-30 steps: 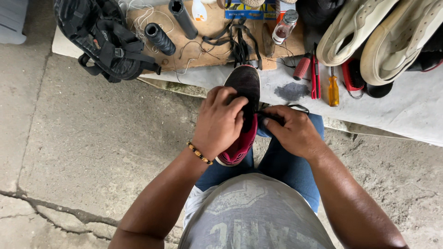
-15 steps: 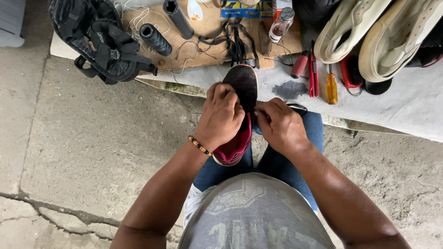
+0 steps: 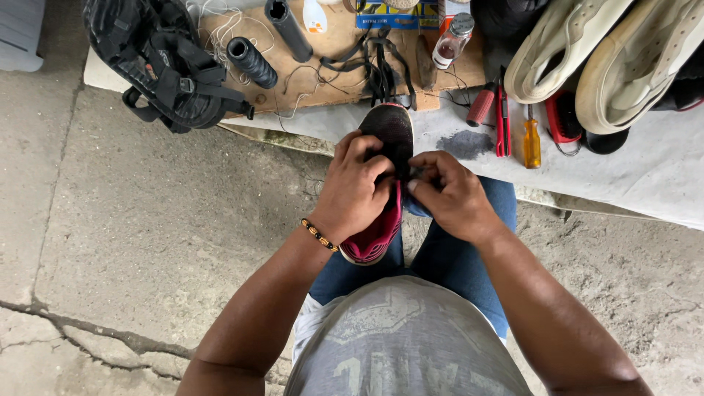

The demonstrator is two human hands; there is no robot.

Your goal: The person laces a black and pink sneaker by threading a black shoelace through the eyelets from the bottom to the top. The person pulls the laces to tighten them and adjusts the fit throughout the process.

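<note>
I am seeing my left hand (image 3: pixel 352 192) and right hand (image 3: pixel 453 196) pinching the black-and-pink knit sneaker (image 3: pixel 387 176) together; it may be slipping off my knee.

A black-and-pink shoe (image 3: pixel 386 183); an orange-handled screwdriver (image 3: pixel 531 143) beside red pliers (image 3: pixel 501 121); cream shoes (image 3: pixel 609 51) at the grey cloth's (image 3: pixel 645 176) far edge.

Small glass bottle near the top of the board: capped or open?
Capped. The bottle lies tilted on the wooden board with a grey lid on its top end. Whether it holds anything, I cannot tell.
</note>
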